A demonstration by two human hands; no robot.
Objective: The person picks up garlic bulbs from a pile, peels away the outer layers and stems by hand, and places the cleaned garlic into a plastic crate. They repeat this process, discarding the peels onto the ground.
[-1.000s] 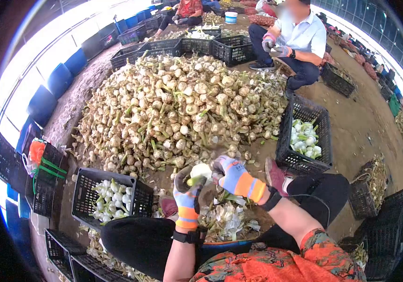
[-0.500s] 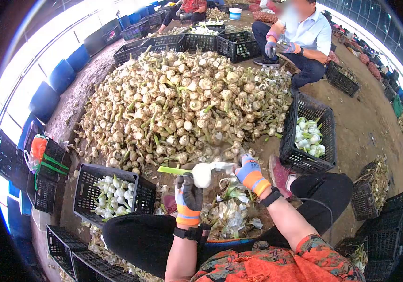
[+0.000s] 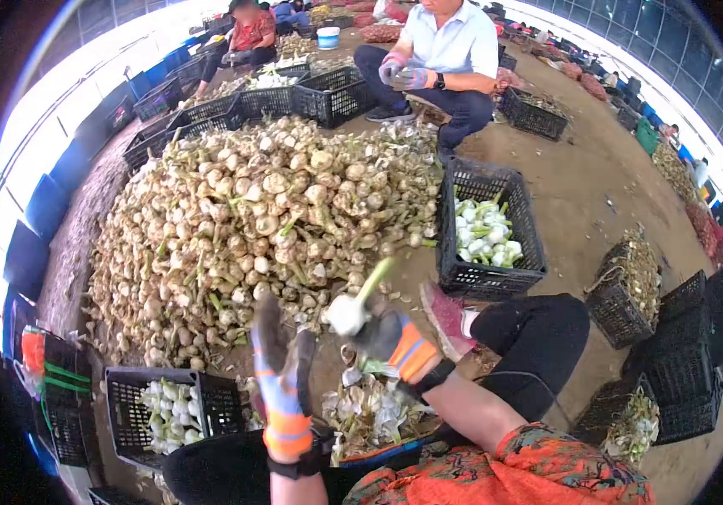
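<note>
My right hand [image 3: 392,338], in a grey, blue and orange glove, holds a white garlic bulb [image 3: 347,315] whose green stem points up and to the right. To the left of it, my left hand [image 3: 284,379] is raised and open, thumb and fingers apart, with nothing in it; its fingertips are blurred. Just beyond both hands lies a big heap of unpeeled garlic [image 3: 252,210]. Loose garlic skins [image 3: 370,408] lie below the hands, between my legs.
A black crate [image 3: 117,417] of cleaned garlic stands at left, another crate [image 3: 496,282] at right beyond my shoe [image 3: 445,320]. A person [image 3: 454,50] in a light shirt squats past the heap. Stacked black crates [image 3: 681,362] stand at far right.
The view has swung right. My left hand has let go of the garlic bulb and opened; my right hand, earlier pulling skin off it, now holds the bulb.
</note>
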